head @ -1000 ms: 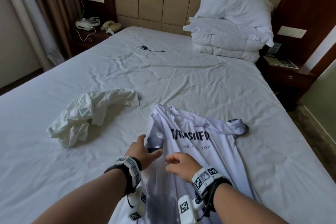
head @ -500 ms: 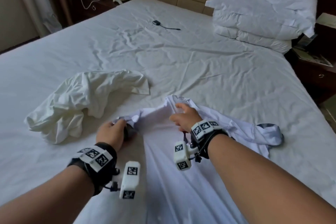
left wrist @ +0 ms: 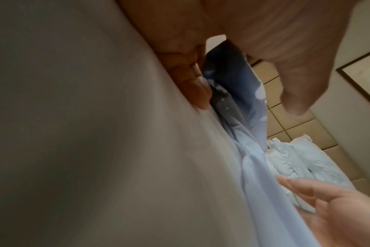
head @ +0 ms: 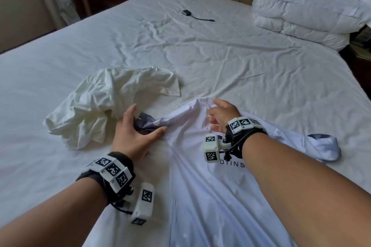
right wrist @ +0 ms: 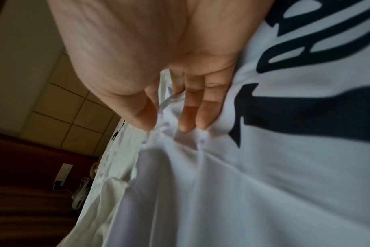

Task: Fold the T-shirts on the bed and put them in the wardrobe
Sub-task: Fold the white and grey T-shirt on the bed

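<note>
Both hands' grip flat: left hand, right hand press T-shirt.

— Support surface?
— Bed, white sheet, creased.
— Lying on it?
— Printed T-shirt near edge; crumpled cream T-shirt beside; small black cable; stacked pillows at headboard.

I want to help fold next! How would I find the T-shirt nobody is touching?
Look at the big white bed. The lilac T-shirt with dark letters lies spread at the near edge under both hands; just to its left sits the crumpled cream T-shirt. It is bunched in a heap, plain, with no print.
</note>
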Available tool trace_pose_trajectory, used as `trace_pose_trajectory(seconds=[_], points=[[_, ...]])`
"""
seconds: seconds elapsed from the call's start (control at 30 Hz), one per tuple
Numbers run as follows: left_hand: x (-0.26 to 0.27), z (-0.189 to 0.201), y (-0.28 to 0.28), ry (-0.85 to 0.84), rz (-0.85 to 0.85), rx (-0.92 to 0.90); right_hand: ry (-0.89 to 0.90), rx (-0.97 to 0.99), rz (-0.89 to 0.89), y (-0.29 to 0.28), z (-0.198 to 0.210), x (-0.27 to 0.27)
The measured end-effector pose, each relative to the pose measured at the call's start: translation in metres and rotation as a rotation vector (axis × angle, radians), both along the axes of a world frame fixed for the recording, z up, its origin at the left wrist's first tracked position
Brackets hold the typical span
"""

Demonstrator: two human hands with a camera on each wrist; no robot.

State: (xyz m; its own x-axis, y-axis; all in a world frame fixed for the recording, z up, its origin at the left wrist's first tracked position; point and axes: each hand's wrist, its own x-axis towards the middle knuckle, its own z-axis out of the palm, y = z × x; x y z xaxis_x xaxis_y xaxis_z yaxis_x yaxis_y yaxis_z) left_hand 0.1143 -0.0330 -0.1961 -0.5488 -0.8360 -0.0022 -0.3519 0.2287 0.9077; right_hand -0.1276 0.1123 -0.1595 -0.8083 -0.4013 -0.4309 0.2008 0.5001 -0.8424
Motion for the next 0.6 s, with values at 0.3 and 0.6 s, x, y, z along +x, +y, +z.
trace_pose_trajectory(seconds=[0.3, 0.6], points=[[-0.014, 0.015, -0.046, -0.155, 0.205, -0.111, 0.306, 0.141, 0.068, -0.003, 0.007, -0.014], [-0.017, 0.024, -0.057, -0.351, 0.148, -0.105, 0.551, 0.374, 0.525, 0.005, -0.013, 0.034]])
